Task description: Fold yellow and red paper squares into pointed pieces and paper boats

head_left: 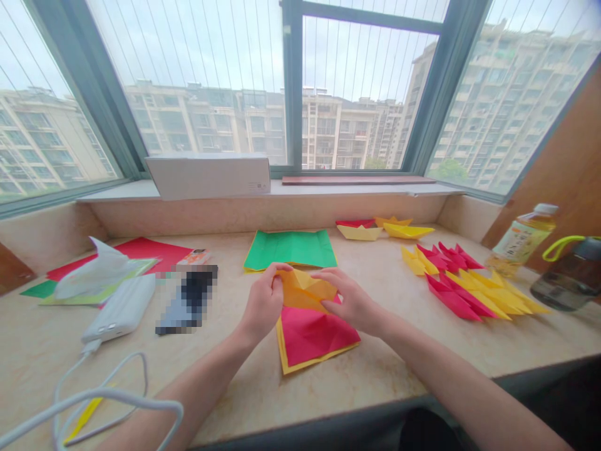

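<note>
Between my two hands is a yellow paper boat (305, 287), held in the air over the counter. My left hand (265, 297) pinches its left end, thumb on the near side. The fingers of my right hand (350, 300) close on its right end. Just below lies a red paper sheet (314, 335) on top of a slightly larger yellow sheet (284, 360), both creased. Behind the hands rests a green paper sheet (291, 249) with fold lines and yellow paper showing at its edges.
Several folded red and yellow boats (469, 285) lie at right, beside a drink bottle (521, 241) and a dark bottle (568, 275). More boats (359, 233) stand behind. At left are a power bank (122, 307) with a white cable (117, 394), a blurred-out dark object (188, 300) and red paper (159, 254).
</note>
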Tool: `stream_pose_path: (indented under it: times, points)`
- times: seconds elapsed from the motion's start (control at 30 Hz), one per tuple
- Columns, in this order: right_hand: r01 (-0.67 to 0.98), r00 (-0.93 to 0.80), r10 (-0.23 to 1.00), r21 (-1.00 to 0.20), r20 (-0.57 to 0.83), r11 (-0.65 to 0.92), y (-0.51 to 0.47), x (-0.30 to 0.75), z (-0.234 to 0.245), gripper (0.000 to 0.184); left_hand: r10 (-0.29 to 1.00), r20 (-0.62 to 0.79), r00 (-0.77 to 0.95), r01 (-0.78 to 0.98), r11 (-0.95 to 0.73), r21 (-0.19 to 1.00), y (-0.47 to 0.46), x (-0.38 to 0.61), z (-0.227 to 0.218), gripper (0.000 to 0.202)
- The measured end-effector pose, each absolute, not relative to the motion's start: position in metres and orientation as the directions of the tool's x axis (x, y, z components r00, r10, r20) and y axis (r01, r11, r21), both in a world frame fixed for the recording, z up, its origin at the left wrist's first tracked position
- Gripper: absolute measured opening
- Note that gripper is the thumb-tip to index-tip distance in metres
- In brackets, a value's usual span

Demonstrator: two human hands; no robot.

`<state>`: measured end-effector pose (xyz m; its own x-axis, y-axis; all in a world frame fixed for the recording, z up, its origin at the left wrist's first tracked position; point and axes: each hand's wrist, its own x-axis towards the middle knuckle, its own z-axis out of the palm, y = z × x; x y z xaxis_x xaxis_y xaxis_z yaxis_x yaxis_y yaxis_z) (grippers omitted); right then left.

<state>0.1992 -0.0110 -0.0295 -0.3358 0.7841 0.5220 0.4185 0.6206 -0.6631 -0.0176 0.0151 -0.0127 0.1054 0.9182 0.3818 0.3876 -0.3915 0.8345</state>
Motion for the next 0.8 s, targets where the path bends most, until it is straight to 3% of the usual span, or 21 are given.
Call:
stream_pose_path:
  times: [0.17,0.4,0.67,0.8]
  points:
    - [0.445,-0.337,0.731,-0.583,0.594,0.679,-0.0080,0.2013,-0.0322,0.039,0.899,0.425,0.102,0.442,-0.424,0.791,0.0160,-0.0188,-0.0114,0.030]
    - [0.490,-0.261,0.735,-0.570,0.626,0.660,-0.0082,0.2010,-0.0273,0.025,0.831,0.521,0.192,0.526,-0.536,0.660,0.0160,-0.0182,-0.0121,0.030]
    - [0.506,-0.205,0.731,-0.570,0.651,0.648,-0.0079,0.2020,-0.0278,0.034,0.805,0.530,0.265,0.500,-0.585,0.639,0.0169,-0.0169,-0.0180,0.024]
    - [0.529,-0.200,0.733,-0.558,0.650,0.639,-0.0062,0.2037,-0.0313,0.041,0.786,0.529,0.321,0.456,-0.617,0.641,0.0156,-0.0167,-0.0170,0.032]
